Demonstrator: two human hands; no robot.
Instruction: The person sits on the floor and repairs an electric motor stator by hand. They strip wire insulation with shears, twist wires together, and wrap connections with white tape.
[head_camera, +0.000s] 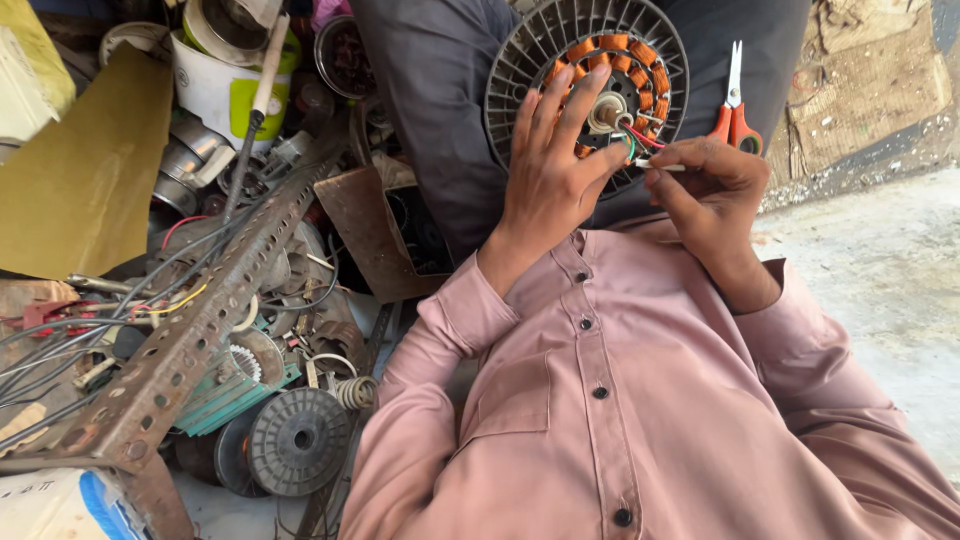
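1. Left hand (548, 170) lies open, fingers spread flat on the fan stator (588, 82).
2. Right hand (712, 185) pinches a thin white sleeve (660, 166), its long axis level, pointing toward the stator's coloured wires (634, 138).
3. The stator rests face-up on the lap.
4. Orange-handled scissors (734, 105) lie just beside it, blades pointing away.

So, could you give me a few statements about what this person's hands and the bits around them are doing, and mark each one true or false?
1. The left hand rests on the round fan motor with its orange coils. True.
2. The right hand pinches a small white piece near the motor's coloured wires. True.
3. The right hand holds the orange-handled scissors. False: they lie beside that hand on the dark cloth.
4. The perforated metal bar lies across the motor. False: it lies apart, on the heap of parts.
5. The person wears a blue shirt. False: the shirt is pink.
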